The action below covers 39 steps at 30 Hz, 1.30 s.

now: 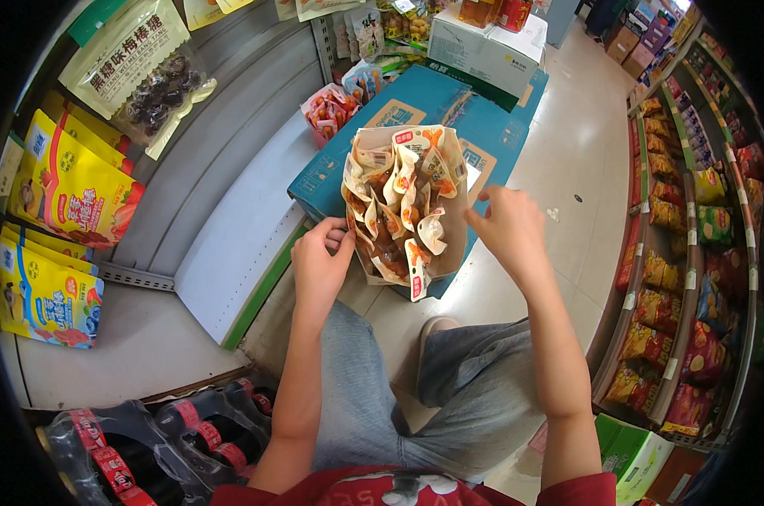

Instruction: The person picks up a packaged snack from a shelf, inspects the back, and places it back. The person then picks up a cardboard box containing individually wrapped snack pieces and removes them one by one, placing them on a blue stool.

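A cream cardboard display box (458, 237) packed with small snack packets (388, 209) stands on a blue carton (321, 174) in front of me. My left hand (321, 256) is at the box's left wall, thumb and fingertips pinched at its edge. On the other side, my right hand (511, 228) is beside the right wall with bent fingers and thumb apart. Nothing shows between its fingers, and whether a fingertip touches the wall is unclear. One packet (416, 269) hangs over the near edge of the box.
A white shelf (242, 231) with a green front edge lies left of the carton. A white box (483, 50) sits at the carton's far end. Shrink-wrapped cola bottles (192, 436) stand low left. Snack shelves (679, 265) line the right across the tiled floor (568, 190).
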Motion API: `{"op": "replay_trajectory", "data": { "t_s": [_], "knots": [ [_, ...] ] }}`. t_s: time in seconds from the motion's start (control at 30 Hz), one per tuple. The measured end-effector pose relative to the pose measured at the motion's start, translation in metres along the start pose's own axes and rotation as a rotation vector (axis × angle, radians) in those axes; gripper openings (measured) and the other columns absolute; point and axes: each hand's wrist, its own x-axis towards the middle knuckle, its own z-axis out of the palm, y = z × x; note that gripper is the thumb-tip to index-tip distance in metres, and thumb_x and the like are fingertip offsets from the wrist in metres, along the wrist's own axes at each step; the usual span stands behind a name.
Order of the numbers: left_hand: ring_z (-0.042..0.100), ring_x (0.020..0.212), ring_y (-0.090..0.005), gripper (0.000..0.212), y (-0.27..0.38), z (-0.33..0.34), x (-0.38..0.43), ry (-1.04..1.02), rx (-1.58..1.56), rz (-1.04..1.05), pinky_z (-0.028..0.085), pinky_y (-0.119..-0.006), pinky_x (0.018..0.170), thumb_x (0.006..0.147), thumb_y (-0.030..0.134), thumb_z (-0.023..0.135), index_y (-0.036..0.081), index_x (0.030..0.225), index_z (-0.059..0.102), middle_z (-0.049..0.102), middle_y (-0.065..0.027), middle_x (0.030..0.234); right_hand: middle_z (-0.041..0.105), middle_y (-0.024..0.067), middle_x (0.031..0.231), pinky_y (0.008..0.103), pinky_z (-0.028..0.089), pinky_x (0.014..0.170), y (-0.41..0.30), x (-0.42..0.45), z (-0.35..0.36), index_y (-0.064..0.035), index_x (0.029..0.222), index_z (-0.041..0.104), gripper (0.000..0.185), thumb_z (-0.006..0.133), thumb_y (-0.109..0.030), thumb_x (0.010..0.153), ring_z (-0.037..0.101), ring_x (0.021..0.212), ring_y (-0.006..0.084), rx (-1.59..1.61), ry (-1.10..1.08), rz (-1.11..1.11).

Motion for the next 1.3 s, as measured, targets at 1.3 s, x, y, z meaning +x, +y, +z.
{"op": "replay_trajectory", "data": {
  "t_s": [1.3],
  "knots": [
    [0.068,0.061,-0.0324,0.012,-0.011,-0.009,0.046,0.314,0.340,-0.051,0.052,-0.041,0.059,0.083,0.010,0.067,-0.001,0.080,0.068,0.069,-0.0149,0.067,0.069,0.0249,0.081,0.0457,0.055,0.073,-0.048,0.102,0.076,0.0014,0.088,0.074,0.015,0.072,-0.010,0.078,0.069,0.075,0.0401,0.498,0.133,-0.187]
  ]
}}
